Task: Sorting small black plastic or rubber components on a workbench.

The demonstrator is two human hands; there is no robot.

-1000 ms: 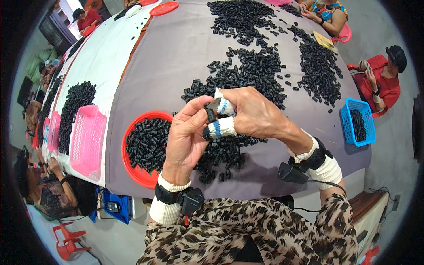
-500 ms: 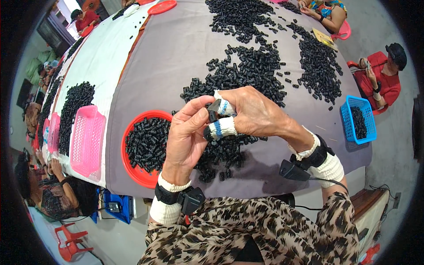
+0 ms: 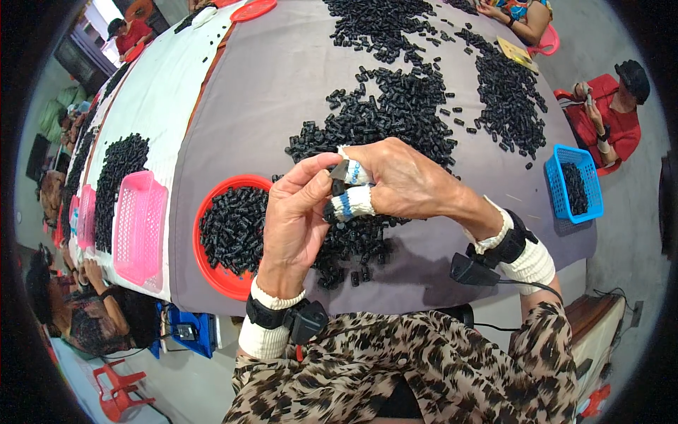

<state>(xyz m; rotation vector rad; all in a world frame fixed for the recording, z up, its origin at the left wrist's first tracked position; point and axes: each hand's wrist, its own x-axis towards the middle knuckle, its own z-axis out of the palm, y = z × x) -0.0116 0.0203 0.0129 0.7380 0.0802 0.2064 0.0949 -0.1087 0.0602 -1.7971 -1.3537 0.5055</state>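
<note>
My left hand (image 3: 293, 219) pinches a small black cylindrical piece (image 3: 338, 188) between thumb and fingers. White finger sleeves with blue marks cover the thumb and a finger of my right hand (image 3: 409, 177). That hand is closed around a dark, flat, pointed piece (image 3: 340, 170), blade-like in look, which touches or nearly touches the cylinder; its exact kind is unclear. Both hands meet above a heap of similar black pieces (image 3: 385, 116) on the grey tablecloth. Left of my left hand, a round red tray (image 3: 203, 258) is filled with more of them.
A pink basket (image 3: 141, 226) stands at the left on white cloth, beside another black heap (image 3: 121, 173). At the right edge is a blue basket (image 3: 573, 185) with black pieces inside. A person in red (image 3: 607, 113) sits beyond it, and others work around the table.
The view has shifted slightly. My hands stay together in almost the same pose, with the dark flat piece tilted a little differently against the small black cylinder.
</note>
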